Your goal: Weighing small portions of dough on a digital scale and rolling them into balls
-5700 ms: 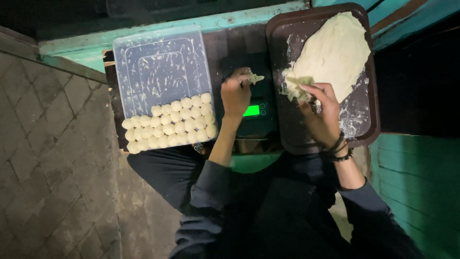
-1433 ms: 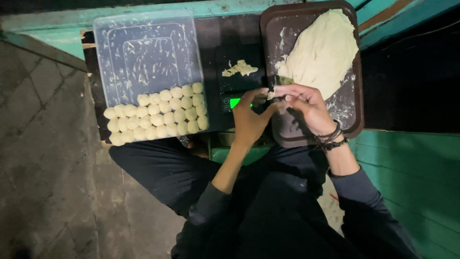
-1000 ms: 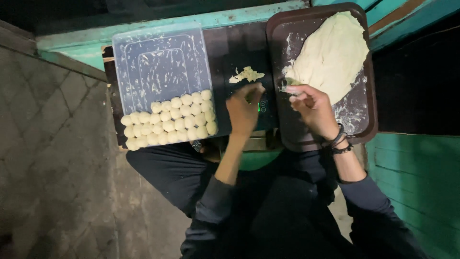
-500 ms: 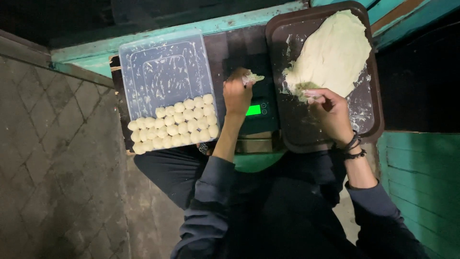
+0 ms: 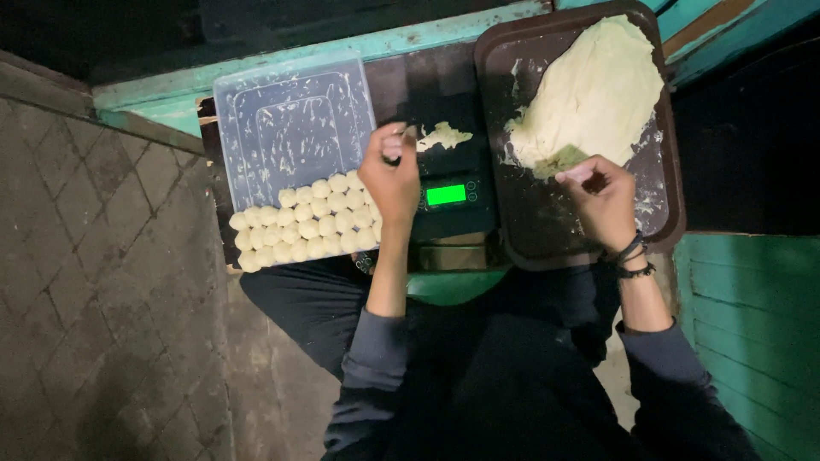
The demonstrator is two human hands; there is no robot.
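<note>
My left hand (image 5: 391, 169) hovers over the black digital scale (image 5: 451, 195), its fingertips next to a small piece of pale dough (image 5: 442, 135) that lies on the scale's platform. My right hand (image 5: 603, 201) rests on the dark brown tray (image 5: 530, 230) and pinches the near edge of the large pale dough mass (image 5: 589, 94). The scale's green display is lit. To the left stands a clear plastic container (image 5: 290, 119) with several rows of small dough balls (image 5: 307, 222) along its near side.
Everything stands on a teal-edged table (image 5: 282, 60). Grey paving stones (image 5: 94, 282) lie to the left, and a teal wooden wall (image 5: 752, 316) is at the right. My dark-clothed legs (image 5: 316, 307) fill the space under the table's near edge.
Both hands were together near the scale's display, working a bit of dough. My left hand then rose to the dough piece on the scale, and my right hand went back to the big dough mass.
</note>
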